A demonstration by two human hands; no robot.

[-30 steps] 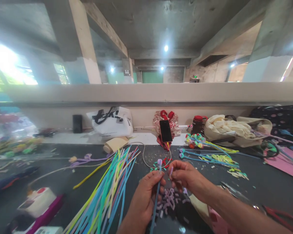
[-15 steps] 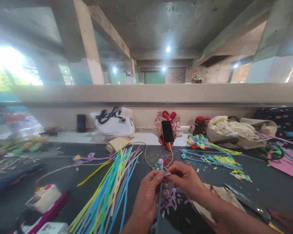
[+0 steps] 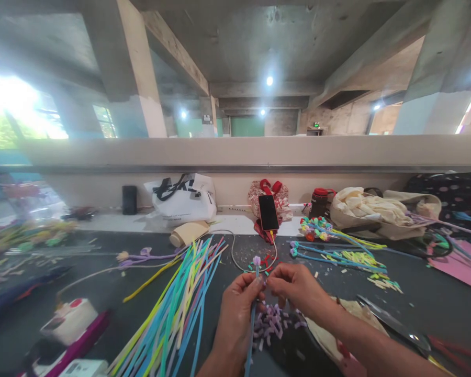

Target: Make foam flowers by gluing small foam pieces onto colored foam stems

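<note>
Blue stem through left hand, apparently thumb-pinched.

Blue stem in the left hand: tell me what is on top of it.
A purple bud tops the blue stem. The left hand covers a stretch lower down; anything on the stem there cannot be seen.

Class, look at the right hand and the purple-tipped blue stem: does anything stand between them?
Only the left hand: its fingertips wrap the blue stem beside the right hand, partly covering it. Nothing visible stands between the right hand and the purple tip.
</note>
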